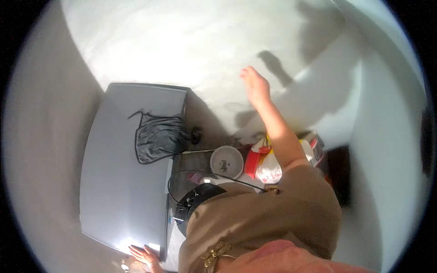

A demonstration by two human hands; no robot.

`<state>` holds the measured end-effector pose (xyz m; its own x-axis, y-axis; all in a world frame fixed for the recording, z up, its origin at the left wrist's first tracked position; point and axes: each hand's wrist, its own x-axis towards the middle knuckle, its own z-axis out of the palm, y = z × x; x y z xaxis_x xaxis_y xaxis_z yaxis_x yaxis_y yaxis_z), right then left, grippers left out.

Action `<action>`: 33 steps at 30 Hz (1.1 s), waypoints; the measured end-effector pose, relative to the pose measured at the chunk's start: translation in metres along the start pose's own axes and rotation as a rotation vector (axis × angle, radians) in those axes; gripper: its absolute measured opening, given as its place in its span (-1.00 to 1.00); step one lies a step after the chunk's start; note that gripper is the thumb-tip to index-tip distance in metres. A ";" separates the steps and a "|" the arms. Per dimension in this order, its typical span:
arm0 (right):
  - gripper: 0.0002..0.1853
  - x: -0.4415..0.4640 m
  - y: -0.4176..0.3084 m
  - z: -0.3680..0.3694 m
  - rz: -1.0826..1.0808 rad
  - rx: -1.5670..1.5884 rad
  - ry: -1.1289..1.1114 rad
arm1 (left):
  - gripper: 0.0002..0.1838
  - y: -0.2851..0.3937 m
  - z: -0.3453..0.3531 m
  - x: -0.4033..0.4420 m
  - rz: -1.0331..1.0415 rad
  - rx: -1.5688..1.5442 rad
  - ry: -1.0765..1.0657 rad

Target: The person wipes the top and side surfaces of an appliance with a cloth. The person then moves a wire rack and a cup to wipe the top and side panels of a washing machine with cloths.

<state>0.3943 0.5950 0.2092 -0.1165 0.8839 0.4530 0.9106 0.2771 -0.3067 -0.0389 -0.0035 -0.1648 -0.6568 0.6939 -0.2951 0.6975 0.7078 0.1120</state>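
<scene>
My left hand lies with spread fingers at the lower corner of a large grey cabinet-like box, touching its edge. My right hand is raised in front of the pale wall, its fingers drawn together, with no object visible in them. A dark, crumpled mesh-like cloth rests on the grey box, away from both hands.
A round pale basin stands beside the grey box. Red, white and yellow bags lie partly behind my right forearm. A thin black cable curves past a black item by my body. Pale walls surround the area.
</scene>
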 end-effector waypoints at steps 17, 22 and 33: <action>-0.63 -0.042 -0.077 -0.002 -0.547 -0.315 0.255 | -0.14 -0.026 0.105 0.142 0.398 -0.109 0.522; -0.62 -0.065 -0.075 -0.015 -0.503 -0.327 0.257 | -0.16 -0.008 0.103 0.166 0.427 -0.113 0.507; -0.70 -0.079 -0.068 -0.014 -0.398 -0.341 0.235 | -0.18 0.007 0.087 0.217 0.501 -0.102 0.541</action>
<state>0.3470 0.5013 0.2056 -0.4207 0.6181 0.6641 0.8955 0.4000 0.1950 -0.1512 0.1403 -0.3104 -0.3349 0.8862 0.3201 0.9377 0.2799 0.2060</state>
